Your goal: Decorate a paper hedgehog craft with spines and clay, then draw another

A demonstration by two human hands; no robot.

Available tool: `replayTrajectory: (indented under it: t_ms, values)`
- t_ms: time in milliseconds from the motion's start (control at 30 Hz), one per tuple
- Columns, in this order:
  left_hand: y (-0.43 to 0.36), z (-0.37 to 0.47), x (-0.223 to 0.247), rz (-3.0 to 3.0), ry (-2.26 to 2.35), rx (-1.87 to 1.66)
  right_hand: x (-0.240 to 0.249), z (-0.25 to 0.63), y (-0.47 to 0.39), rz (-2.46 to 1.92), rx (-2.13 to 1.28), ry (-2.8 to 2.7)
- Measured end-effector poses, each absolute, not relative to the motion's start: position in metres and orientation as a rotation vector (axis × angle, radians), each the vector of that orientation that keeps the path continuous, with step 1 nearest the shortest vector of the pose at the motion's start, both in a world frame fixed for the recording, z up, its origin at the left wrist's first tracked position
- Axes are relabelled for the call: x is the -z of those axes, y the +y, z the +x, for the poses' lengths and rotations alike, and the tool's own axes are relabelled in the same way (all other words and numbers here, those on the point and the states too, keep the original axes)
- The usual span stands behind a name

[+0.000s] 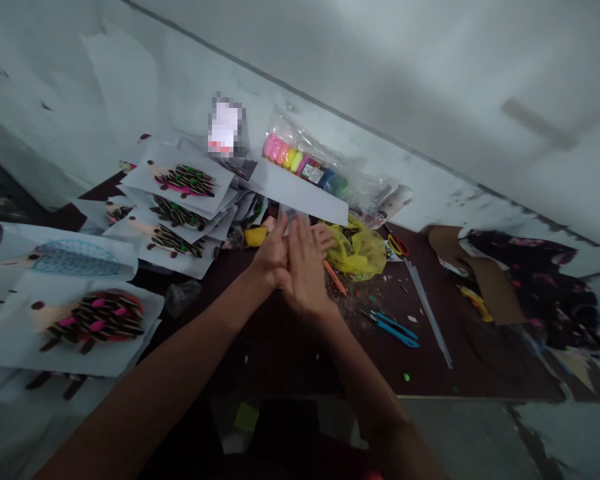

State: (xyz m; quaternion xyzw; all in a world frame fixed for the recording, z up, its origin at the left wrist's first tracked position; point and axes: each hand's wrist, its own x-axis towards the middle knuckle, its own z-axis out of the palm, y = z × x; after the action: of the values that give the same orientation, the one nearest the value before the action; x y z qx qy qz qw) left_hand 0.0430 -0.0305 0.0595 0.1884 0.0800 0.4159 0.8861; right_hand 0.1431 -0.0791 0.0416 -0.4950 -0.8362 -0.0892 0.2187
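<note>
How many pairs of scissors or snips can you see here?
2: scissors with red and yellow handles beside the crinkled yellow plastic bag, and blue-handled snips nearer the person, on the dark brown table. Others may be hidden among the clutter.

Left of the yellow bag [367, 252], the palms of the left hand [271, 255] and right hand [305, 263] face each other, hiding whatever may lie between them. Both forearms run out at the bottom edge. The bag's contents are too blurred to name, as are the tiny specks in front of it. Above it, the print on the clay pack's label [312, 173] is too small to read. Farther up and left of it, a screen [226, 125] is pixelated. Well left of it, a blue-patterned sheet [75, 257] is cut off by the edge.
</note>
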Motion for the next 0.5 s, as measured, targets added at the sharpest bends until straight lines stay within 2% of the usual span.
replayTrajectory:
  t_ms: [267, 500]
  values:
    - [-0.024, 0.042, -0.057, 0.374, 0.136, -0.777, -0.037, 0.183, -0.067, -1.522, 0.411, -1.918]
    - [-0.020, 0.041, -0.052, 0.331, 0.277, -0.844, -0.054, 0.196, -0.074, -1.325, 0.250, -1.733]
